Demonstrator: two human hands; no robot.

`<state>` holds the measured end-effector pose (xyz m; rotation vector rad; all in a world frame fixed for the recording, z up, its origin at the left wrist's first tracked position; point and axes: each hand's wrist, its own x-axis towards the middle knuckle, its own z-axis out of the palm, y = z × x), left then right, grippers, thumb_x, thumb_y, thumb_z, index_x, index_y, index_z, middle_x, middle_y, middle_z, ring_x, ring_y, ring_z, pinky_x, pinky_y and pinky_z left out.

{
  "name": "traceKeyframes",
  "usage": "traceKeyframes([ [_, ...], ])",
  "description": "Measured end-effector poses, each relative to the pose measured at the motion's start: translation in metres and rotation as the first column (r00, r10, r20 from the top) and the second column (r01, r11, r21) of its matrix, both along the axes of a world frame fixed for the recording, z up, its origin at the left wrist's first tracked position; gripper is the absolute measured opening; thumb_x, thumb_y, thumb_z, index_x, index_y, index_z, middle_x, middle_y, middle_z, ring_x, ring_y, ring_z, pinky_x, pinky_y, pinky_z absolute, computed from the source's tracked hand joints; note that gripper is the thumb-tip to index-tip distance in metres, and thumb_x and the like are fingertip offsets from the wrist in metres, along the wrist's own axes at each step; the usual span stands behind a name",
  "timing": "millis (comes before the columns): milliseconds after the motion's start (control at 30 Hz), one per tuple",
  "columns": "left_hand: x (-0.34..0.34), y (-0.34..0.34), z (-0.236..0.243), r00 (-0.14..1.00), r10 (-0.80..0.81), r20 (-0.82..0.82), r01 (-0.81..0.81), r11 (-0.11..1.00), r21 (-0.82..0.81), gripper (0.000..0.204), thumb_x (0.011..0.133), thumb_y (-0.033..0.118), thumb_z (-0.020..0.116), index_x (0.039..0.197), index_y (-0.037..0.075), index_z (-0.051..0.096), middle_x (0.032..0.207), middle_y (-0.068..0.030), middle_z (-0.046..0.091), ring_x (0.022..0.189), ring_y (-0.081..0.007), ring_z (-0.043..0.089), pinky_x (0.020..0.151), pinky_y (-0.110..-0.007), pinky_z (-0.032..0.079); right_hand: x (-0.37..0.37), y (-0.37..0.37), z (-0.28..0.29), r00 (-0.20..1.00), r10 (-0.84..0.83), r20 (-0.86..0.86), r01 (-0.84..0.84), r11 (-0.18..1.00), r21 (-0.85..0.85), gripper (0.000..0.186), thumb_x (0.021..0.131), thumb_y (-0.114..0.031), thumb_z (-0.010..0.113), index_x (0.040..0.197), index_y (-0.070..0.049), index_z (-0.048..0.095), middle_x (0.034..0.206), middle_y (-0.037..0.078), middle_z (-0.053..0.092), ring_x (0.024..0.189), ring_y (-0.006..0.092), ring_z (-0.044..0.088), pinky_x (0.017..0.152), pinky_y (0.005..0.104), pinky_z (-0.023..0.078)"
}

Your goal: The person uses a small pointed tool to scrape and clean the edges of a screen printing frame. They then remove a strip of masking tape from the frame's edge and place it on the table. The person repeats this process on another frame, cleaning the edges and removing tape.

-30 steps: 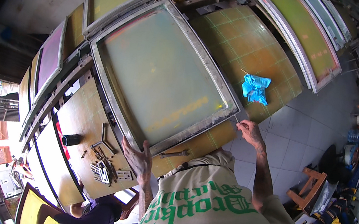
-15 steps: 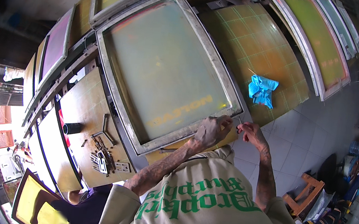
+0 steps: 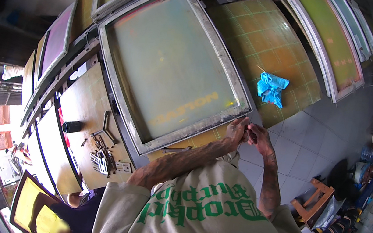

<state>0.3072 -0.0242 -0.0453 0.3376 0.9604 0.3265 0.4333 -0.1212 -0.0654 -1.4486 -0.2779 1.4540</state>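
A large screen-printing frame (image 3: 164, 145), grey-rimmed with pale greenish mesh, lies at an angle in front of me. Just off its near right corner, my two hands meet. My left hand (image 3: 236, 130) is closed, with its fingertips up against those of the right. My right hand (image 3: 258, 136) is closed too, in a pinch. Whatever sits between the fingers is too small to make out. A crumpled blue cloth (image 3: 272, 88) rests on the brown, green-lined board (image 3: 258, 36) beyond my right hand.
To the left, a board (image 3: 87, 99) carries a black cup (image 3: 72, 127), an L-shaped wrench (image 3: 106, 127) and several bolts and metal plates (image 3: 101, 164). Other screen frames (image 3: 324, 35) stand around. At lower left is another person's arm (image 3: 37, 212). A wooden stool (image 3: 314, 204) stands on the tiled floor.
My left hand has come off the frame's near edge and moved right, up to the right hand. The fingers of both hands are now together. The view has shifted slightly.
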Motion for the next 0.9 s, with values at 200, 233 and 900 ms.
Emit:
traceKeyframes([
  [200,0.026,-0.014,-0.016,0.975,0.195,-0.105,-0.19,0.98,0.05,0.021,0.097,0.032,0.064,0.094,0.011,0.066,0.061,-0.0089,0.065,0.032,-0.02,0.05,0.025,-0.035,0.036,-0.027,-0.005,-0.032,0.947,-0.291,-0.135,0.304,0.948,0.094,0.026,0.102,-0.03,0.057,0.115,-0.009,0.061,0.073,-0.006,0.05,0.056,0.0031,0.042,0.05,0.0229,0.033],
  [233,0.032,-0.013,-0.018,0.97,0.196,-0.143,-0.196,0.98,0.015,0.02,0.096,0.033,0.064,0.094,0.013,0.068,0.066,-0.0068,0.069,0.032,-0.0198,0.051,0.025,-0.035,0.035,-0.029,-0.008,-0.036,0.958,-0.274,-0.083,0.283,0.949,0.138,0.027,0.102,-0.027,0.056,0.124,-0.01,0.057,0.075,-0.007,0.05,0.055,0.0031,0.04,0.049,0.0227,0.032],
  [900,0.058,-0.037,-0.06,0.903,0.268,-0.335,-0.12,0.907,0.403,0.028,0.091,0.036,0.066,0.102,0.011,0.073,0.072,-0.0021,0.07,0.067,-0.0152,0.066,0.063,-0.037,0.049,0.006,-0.018,-0.062,0.99,-0.123,-0.069,0.109,0.978,-0.176,0.051,0.105,-0.035,0.052,0.149,-0.012,0.044,0.121,0.0,0.06,0.093,0.0103,0.06,0.074,0.0299,0.05],
])
